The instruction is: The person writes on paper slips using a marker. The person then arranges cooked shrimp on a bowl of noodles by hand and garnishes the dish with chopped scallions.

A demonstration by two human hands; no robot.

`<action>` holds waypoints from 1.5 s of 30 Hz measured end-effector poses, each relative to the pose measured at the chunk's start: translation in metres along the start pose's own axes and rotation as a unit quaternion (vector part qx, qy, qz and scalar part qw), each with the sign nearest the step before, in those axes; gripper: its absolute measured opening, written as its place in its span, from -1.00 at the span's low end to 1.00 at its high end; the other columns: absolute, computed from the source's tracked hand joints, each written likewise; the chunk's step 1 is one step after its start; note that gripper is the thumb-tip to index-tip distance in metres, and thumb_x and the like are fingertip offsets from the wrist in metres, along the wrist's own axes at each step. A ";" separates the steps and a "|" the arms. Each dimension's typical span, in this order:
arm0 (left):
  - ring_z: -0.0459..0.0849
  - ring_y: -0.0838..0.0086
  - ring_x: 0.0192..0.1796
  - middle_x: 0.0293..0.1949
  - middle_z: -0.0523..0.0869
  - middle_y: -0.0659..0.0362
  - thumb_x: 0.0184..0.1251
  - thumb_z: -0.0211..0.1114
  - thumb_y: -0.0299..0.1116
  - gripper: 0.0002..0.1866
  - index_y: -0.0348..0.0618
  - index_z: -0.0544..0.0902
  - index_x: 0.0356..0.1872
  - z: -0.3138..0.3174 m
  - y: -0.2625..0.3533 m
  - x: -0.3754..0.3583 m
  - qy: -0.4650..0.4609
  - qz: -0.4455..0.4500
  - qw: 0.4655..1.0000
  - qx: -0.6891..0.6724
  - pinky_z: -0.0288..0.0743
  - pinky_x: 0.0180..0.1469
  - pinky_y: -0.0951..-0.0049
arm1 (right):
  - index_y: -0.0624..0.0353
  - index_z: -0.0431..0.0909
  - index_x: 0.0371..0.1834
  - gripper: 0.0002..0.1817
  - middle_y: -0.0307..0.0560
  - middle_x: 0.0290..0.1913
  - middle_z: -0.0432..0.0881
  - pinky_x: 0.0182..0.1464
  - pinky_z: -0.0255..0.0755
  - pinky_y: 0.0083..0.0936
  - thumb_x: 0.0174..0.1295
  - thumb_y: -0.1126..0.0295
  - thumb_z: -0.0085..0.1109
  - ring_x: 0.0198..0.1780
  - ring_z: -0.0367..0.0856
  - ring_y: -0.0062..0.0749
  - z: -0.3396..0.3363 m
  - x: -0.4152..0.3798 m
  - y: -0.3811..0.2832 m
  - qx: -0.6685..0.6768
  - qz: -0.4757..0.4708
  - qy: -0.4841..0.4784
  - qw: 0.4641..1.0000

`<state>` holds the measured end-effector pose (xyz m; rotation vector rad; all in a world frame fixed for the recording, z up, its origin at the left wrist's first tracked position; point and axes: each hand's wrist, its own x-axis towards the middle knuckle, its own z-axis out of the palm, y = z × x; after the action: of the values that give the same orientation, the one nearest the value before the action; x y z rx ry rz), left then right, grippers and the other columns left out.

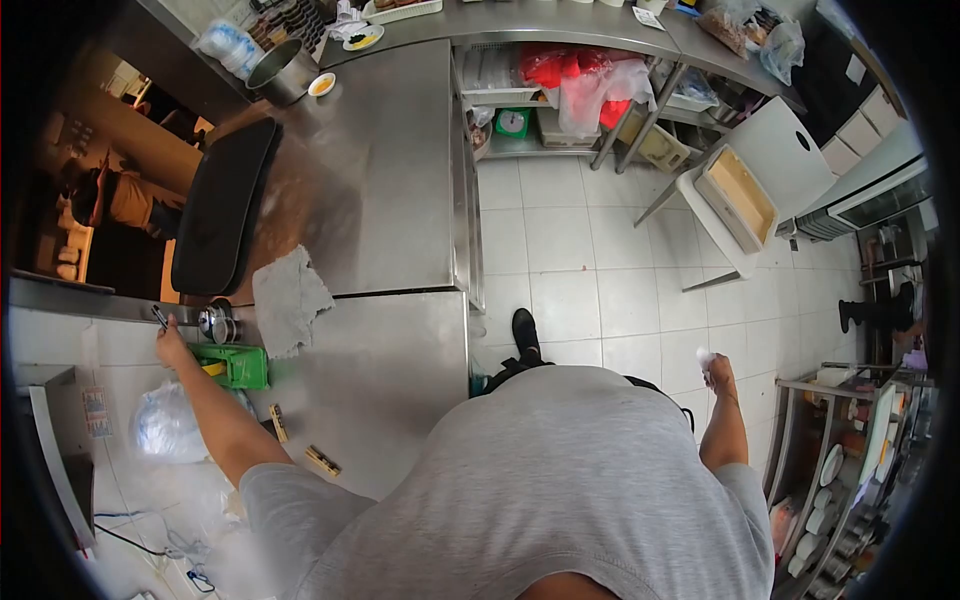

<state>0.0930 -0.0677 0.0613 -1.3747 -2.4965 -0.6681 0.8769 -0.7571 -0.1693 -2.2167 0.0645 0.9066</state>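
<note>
My left hand (172,346) reaches out over the far left edge of the steel counter, its fingers closed on a slim dark pen-like object (160,318). Beside it are a round shiny metal item (216,322) and a green plastic basket (242,367) with something yellow in it. A ragged grey cloth (290,300) lies flat on the counter (395,380), near a black tray-like board (226,210). Out to my other side, above the floor, my right hand (718,374) is closed around a small crumpled white thing (704,356), perhaps tissue.
Two small clip-like pieces (323,460) lie on the counter near my left arm. A metal pot (282,74) and a small bowl (322,84) stand farther back. A white chair (715,215) bears a plastic tub (738,200). Racks line the right; another person's leg (870,312) shows there.
</note>
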 end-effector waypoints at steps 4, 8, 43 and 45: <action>0.63 0.00 -0.18 -0.28 0.69 -0.09 0.13 0.28 0.02 -0.52 -0.26 0.65 -0.21 0.026 -0.034 0.031 -0.036 0.055 0.996 -0.065 0.44 -0.10 0.15 | 0.21 0.46 -0.42 -0.79 -0.11 -0.65 0.41 -0.74 0.22 -0.42 0.08 0.38 -0.21 -0.74 0.32 -0.42 0.009 -0.008 -0.019 -0.026 -0.005 0.003 1.000; 0.63 -0.04 -0.19 -0.28 0.68 -0.13 0.15 0.27 -0.01 -0.52 -0.32 0.64 -0.21 0.024 -0.039 0.033 -0.013 0.032 0.995 -0.098 0.45 -0.11 0.13 | 0.20 0.47 -0.47 -0.79 -0.10 -0.66 0.41 -0.76 0.20 -0.46 0.07 0.41 -0.21 -0.74 0.33 -0.41 0.014 0.000 -0.016 0.000 -0.023 -0.024 0.999; 0.54 -0.22 -0.07 -0.15 0.54 -0.34 0.07 0.16 -0.45 -0.46 -0.26 0.17 0.09 -0.010 -0.022 0.002 0.079 0.003 0.995 -0.056 0.40 0.02 -0.08 | 0.22 0.54 -0.45 -0.74 -0.14 -0.62 0.49 -0.73 0.19 -0.46 0.01 0.49 -0.24 -0.68 0.41 -0.42 0.019 0.024 0.003 -0.010 -0.058 -0.022 0.998; 0.55 -0.22 -0.07 -0.16 0.54 -0.33 0.07 0.17 -0.44 -0.46 -0.24 0.16 0.09 -0.010 -0.027 0.005 0.086 0.001 0.995 -0.052 0.40 0.03 -0.09 | 0.28 0.56 -0.35 -0.69 -0.11 -0.55 0.53 -0.68 0.24 -0.47 0.00 0.51 -0.25 -0.63 0.44 -0.40 0.015 0.031 0.014 -0.022 -0.062 -0.014 0.998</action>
<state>0.0678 -0.0813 0.0643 -1.2929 -2.3566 -0.8887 0.8870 -0.7506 -0.2044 -2.2212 -0.1073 0.8782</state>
